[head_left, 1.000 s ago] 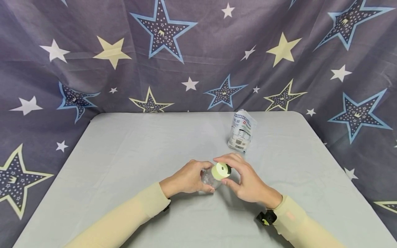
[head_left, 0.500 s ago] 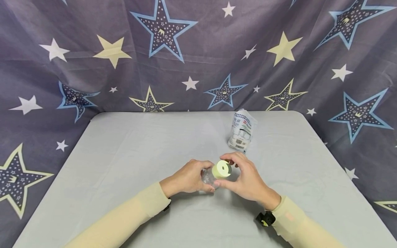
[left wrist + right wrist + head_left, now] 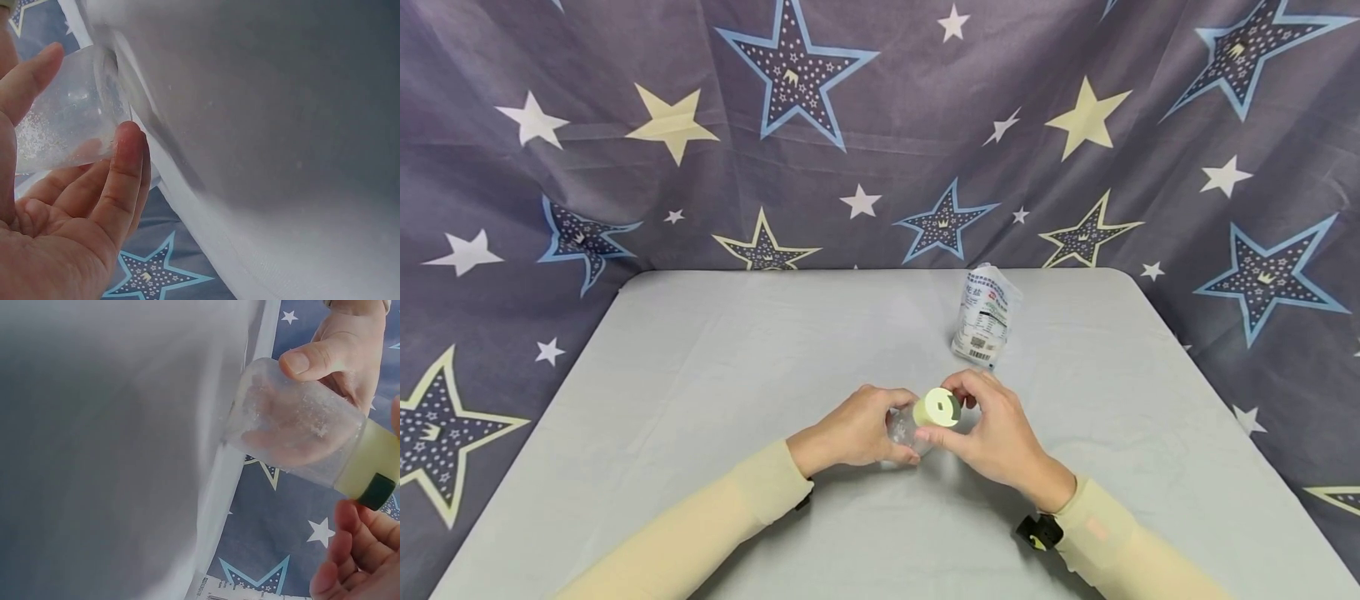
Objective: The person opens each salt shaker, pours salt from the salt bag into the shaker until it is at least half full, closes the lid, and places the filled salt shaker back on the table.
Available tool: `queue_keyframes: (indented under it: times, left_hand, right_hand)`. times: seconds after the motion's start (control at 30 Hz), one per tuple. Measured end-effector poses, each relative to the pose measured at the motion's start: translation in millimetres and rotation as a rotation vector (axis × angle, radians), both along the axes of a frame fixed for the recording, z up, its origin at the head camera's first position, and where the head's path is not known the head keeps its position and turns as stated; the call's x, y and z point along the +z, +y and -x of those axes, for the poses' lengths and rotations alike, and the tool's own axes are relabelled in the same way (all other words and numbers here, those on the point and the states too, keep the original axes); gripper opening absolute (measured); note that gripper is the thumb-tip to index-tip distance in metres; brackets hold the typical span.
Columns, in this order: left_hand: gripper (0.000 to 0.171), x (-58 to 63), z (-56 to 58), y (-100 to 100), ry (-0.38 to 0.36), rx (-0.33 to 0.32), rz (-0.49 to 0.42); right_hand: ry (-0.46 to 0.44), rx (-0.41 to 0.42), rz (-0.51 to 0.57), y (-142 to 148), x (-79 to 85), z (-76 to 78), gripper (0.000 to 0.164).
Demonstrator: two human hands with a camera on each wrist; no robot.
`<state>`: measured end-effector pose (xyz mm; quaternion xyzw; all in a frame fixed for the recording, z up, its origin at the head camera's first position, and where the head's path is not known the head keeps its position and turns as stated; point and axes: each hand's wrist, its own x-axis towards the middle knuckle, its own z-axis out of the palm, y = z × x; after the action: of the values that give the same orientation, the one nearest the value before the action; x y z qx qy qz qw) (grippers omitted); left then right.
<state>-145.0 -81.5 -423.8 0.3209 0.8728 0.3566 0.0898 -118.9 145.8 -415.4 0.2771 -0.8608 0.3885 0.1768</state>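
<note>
A clear seasoning jar (image 3: 901,428) with white grains inside stands tilted over the table near its middle. Its pale yellow lid (image 3: 934,407) has a small hole on top and a dark green section (image 3: 377,492) on one side. My left hand (image 3: 862,429) grips the jar's body, thumb on one side and fingers round the other, as the left wrist view also shows. At the lid, my right hand (image 3: 1003,442) holds its side between thumb and fingers. One right fingertip (image 3: 347,515) is right at the green section.
Beyond the hands, a printed plastic packet (image 3: 982,321) with a barcode stands at the back right of the grey-white table (image 3: 737,358). A dark curtain (image 3: 880,125) with stars hangs behind it.
My right hand's fingers have shifted round the lid, lifting off its far side and coming back in farther right; the thumb has moved left. The left hand has stayed in place on the jar.
</note>
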Motion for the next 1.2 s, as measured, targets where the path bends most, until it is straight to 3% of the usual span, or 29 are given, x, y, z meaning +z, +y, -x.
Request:
queue_keyframes:
  times: [0.4,0.87,1.2]
  left_hand:
    - [0.057,0.3,0.5,-0.4,0.005,-0.011,-0.011]
    - [0.058,1.2,0.6,-1.0,-0.011,-0.002,0.011]
    - [0.059,1.5,0.0,-0.4,-0.020,-0.014,-0.008]
  right_hand:
    - [0.035,0.037,-0.012,-0.2,0.2,1.4,0.042]
    - [0.014,0.128,-0.024,1.7,1.8,0.2,0.056]
    - [0.003,0.111,-0.020,1.7,1.6,0.3,0.064]
